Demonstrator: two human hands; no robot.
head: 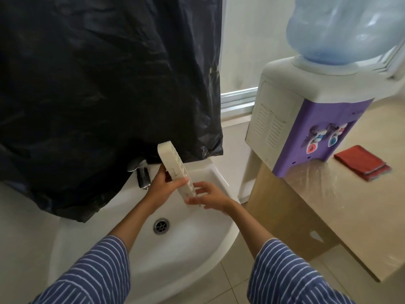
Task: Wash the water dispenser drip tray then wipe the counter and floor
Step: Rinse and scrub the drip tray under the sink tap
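Note:
A cream drip tray (173,165) stands on edge over the white sink (197,255), tilted up toward the tap (142,174). My left hand (163,185) grips its middle from the left. My right hand (210,196) holds its lower end with fingers spread on it. No water is seen running from the tap. The purple and white water dispenser (306,128) stands on the tan counter (328,216) at right, with a wet streaked patch (324,178) in front of it.
A large black plastic sheet (98,84) hangs over the wall behind the sink and partly covers the tap. A folded red cloth (363,162) lies on the counter right of the dispenser. Beige floor tiles (230,286) show below the sink.

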